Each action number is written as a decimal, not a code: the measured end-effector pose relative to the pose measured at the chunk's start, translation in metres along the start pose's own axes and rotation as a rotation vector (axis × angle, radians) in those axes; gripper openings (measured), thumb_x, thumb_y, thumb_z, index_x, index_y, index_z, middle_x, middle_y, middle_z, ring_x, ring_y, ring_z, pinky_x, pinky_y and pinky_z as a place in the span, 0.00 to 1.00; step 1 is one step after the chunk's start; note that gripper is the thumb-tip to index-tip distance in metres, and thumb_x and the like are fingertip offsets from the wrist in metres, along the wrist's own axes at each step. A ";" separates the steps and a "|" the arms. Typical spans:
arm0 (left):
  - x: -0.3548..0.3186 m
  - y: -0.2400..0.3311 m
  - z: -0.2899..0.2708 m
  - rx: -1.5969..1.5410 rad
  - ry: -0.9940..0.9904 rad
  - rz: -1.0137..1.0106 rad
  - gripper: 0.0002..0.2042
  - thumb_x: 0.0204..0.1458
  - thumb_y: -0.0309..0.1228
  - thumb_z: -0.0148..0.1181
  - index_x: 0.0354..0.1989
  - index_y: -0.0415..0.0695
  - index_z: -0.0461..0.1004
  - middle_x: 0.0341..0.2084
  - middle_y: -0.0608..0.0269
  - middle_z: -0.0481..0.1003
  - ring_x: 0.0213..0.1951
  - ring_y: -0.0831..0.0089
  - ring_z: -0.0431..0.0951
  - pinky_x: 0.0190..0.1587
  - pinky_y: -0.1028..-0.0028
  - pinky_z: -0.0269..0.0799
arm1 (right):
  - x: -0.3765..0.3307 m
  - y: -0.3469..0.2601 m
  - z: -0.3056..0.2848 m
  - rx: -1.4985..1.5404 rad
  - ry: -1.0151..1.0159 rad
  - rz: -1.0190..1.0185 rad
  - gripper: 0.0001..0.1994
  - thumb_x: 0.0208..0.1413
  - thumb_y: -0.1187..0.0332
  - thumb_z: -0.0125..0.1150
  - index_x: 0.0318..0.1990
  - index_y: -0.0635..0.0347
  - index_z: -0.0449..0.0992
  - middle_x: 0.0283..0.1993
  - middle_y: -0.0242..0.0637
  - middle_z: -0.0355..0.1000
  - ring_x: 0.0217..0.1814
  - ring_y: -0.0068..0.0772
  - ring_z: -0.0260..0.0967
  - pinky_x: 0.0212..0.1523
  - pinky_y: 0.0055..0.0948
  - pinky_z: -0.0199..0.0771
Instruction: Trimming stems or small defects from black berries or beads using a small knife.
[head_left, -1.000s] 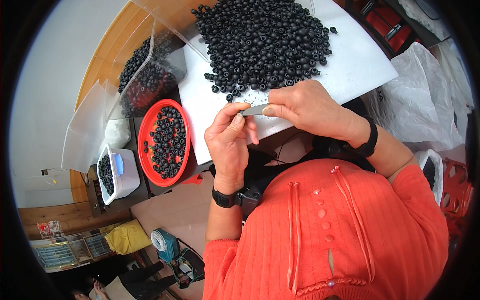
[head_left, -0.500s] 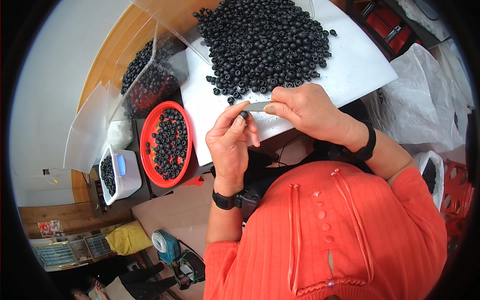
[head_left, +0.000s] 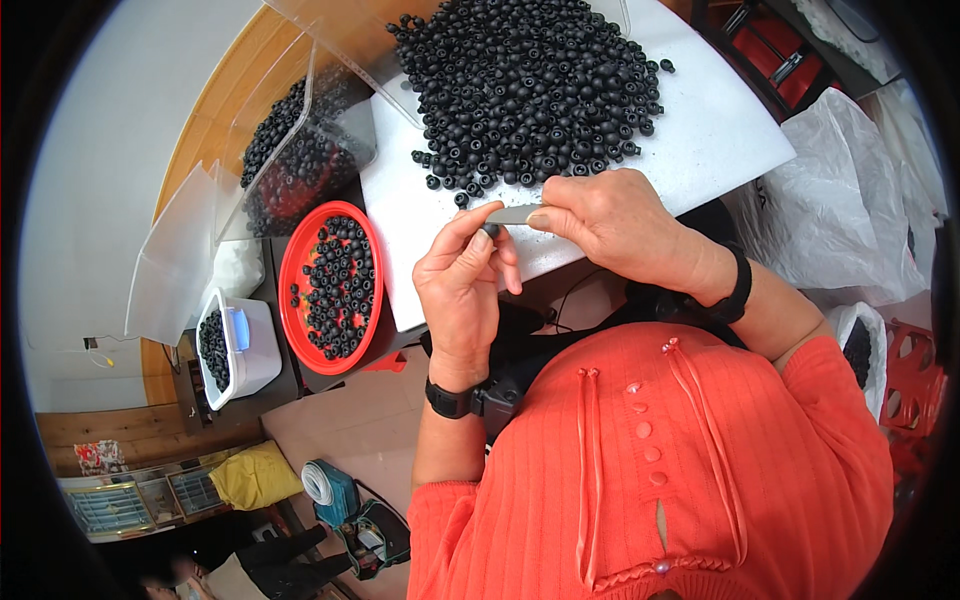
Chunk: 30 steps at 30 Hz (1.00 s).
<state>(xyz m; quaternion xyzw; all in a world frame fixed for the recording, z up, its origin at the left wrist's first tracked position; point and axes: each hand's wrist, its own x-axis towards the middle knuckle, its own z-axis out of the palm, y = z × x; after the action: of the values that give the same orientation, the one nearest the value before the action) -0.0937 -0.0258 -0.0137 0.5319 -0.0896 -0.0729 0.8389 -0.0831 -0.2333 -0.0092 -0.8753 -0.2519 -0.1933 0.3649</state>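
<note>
My left hand [head_left: 462, 282] pinches one small black round part [head_left: 490, 230] between thumb and fingertips. My right hand [head_left: 610, 222] grips a thin grey blade-like tool [head_left: 512, 214], its tip touching that part. Both hands hover over the near edge of a white board [head_left: 700, 130]. A big heap of the same black round parts [head_left: 525, 85] covers the board just beyond my hands.
A red round tray [head_left: 296, 262] with several black parts lies left of the board. Further left stands a white tub [head_left: 255, 345] of parts, and behind the tray a clear plastic bin [head_left: 300, 150] with more. White plastic bags [head_left: 850, 220] lie at the right.
Both hands stay together at the board's near edge. The tool and the fingers have shifted only slightly around the small part.
</note>
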 end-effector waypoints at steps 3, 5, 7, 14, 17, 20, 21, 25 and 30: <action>0.000 0.000 0.000 0.006 0.003 0.002 0.14 0.63 0.22 0.54 0.54 0.29 0.74 0.35 0.56 0.76 0.29 0.70 0.77 0.25 0.75 0.75 | 0.000 0.000 -0.001 0.013 -0.008 -0.010 0.15 0.63 0.59 0.60 0.28 0.57 0.74 0.21 0.41 0.70 0.22 0.45 0.72 0.23 0.40 0.67; 0.000 0.001 -0.002 -0.003 -0.005 -0.007 0.14 0.63 0.22 0.54 0.53 0.29 0.75 0.35 0.55 0.76 0.28 0.70 0.76 0.25 0.75 0.75 | 0.000 0.000 -0.001 0.010 -0.045 -0.018 0.14 0.63 0.59 0.60 0.28 0.58 0.74 0.21 0.40 0.71 0.22 0.44 0.72 0.23 0.39 0.68; 0.000 0.001 -0.003 -0.013 -0.014 -0.017 0.13 0.63 0.22 0.54 0.53 0.29 0.75 0.35 0.55 0.76 0.28 0.70 0.76 0.26 0.75 0.75 | 0.000 0.000 -0.001 0.005 -0.060 -0.013 0.14 0.63 0.59 0.60 0.29 0.58 0.74 0.22 0.40 0.71 0.23 0.44 0.72 0.24 0.39 0.68; -0.008 0.039 -0.020 0.334 0.241 0.215 0.12 0.62 0.21 0.54 0.52 0.31 0.77 0.34 0.56 0.77 0.29 0.74 0.77 0.24 0.77 0.73 | -0.004 0.009 -0.008 0.113 -0.081 -0.023 0.13 0.62 0.62 0.62 0.29 0.61 0.75 0.22 0.38 0.70 0.23 0.38 0.70 0.25 0.34 0.66; -0.018 0.094 -0.043 0.699 0.456 0.414 0.12 0.61 0.18 0.54 0.51 0.31 0.78 0.32 0.58 0.78 0.26 0.78 0.75 0.24 0.80 0.71 | -0.007 0.016 -0.014 0.384 -0.080 0.184 0.11 0.62 0.65 0.62 0.31 0.63 0.77 0.21 0.38 0.69 0.21 0.30 0.66 0.25 0.29 0.63; -0.021 0.118 -0.074 1.176 0.562 0.421 0.12 0.55 0.16 0.59 0.46 0.38 0.81 0.39 0.63 0.77 0.34 0.79 0.76 0.27 0.84 0.70 | -0.009 0.014 -0.013 0.436 -0.064 0.196 0.09 0.62 0.66 0.62 0.34 0.64 0.79 0.21 0.37 0.69 0.22 0.25 0.64 0.25 0.26 0.63; -0.018 0.114 -0.074 1.278 0.486 0.492 0.12 0.53 0.16 0.61 0.45 0.39 0.82 0.40 0.63 0.77 0.35 0.78 0.76 0.28 0.83 0.71 | -0.009 0.013 -0.011 0.439 -0.061 0.193 0.09 0.62 0.66 0.62 0.34 0.64 0.79 0.21 0.37 0.69 0.22 0.25 0.64 0.25 0.26 0.63; 0.006 0.065 -0.042 1.379 0.241 0.493 0.09 0.46 0.18 0.68 0.37 0.39 0.81 0.34 0.61 0.76 0.33 0.73 0.76 0.33 0.74 0.71 | -0.010 0.017 -0.005 0.449 0.056 0.160 0.14 0.61 0.60 0.64 0.28 0.60 0.75 0.16 0.41 0.65 0.17 0.37 0.65 0.21 0.33 0.61; 0.038 0.025 -0.016 1.511 0.123 0.603 0.09 0.46 0.21 0.68 0.37 0.36 0.80 0.30 0.58 0.74 0.30 0.69 0.76 0.33 0.71 0.72 | -0.013 0.017 -0.007 0.492 0.065 0.165 0.14 0.61 0.62 0.64 0.27 0.61 0.75 0.16 0.41 0.65 0.17 0.36 0.65 0.21 0.32 0.61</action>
<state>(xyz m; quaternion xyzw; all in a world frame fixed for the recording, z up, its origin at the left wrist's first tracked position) -0.0525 -0.0096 0.0046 0.9102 -0.2077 0.2656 0.2405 -0.0840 -0.2525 -0.0208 -0.7712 -0.2070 -0.1239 0.5891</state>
